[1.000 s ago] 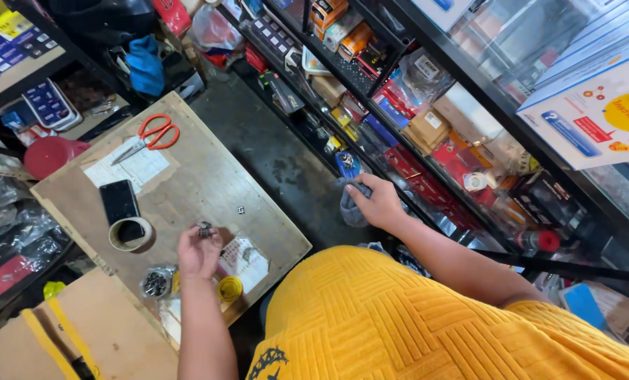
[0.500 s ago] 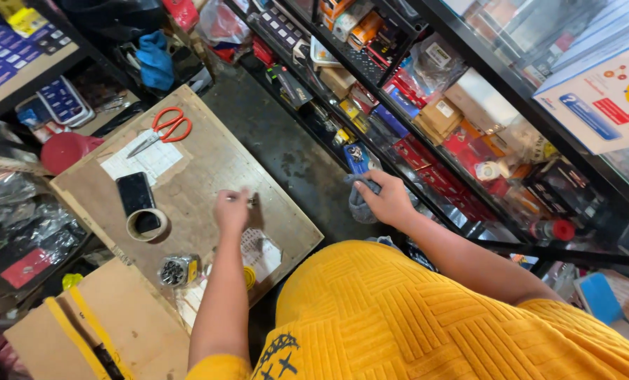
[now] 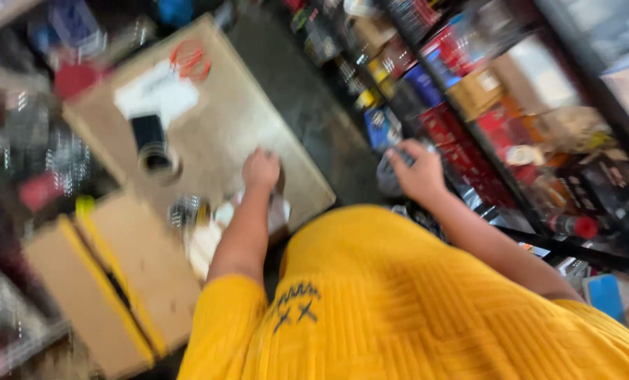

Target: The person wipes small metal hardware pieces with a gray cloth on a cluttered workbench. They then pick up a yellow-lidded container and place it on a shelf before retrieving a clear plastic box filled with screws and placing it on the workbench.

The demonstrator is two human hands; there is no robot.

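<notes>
The whole view is motion-blurred. My left hand (image 3: 261, 169) rests on the near part of a brown wooden board (image 3: 216, 127), its fingers curled into a fist; nothing shows in it. Small white papers and a yellow bit (image 3: 209, 225) lie by that forearm. My right hand (image 3: 418, 174) reaches to the low shelf on the right and grips a clear plastic packet (image 3: 388, 174), next to a blue packet (image 3: 381, 127). My yellow shirt fills the lower frame.
On the board lie red scissors (image 3: 190, 58), a white paper (image 3: 156, 91), a black phone (image 3: 148, 130) and a tape roll (image 3: 158, 160). A cardboard box (image 3: 117, 281) sits at the lower left. Shelves of coloured boxes (image 3: 469, 91) line the right.
The camera has swung down and blurred. My left hand slid right along the board and closed into a fist. My right hand stays at the plastic packet by the shelf.
</notes>
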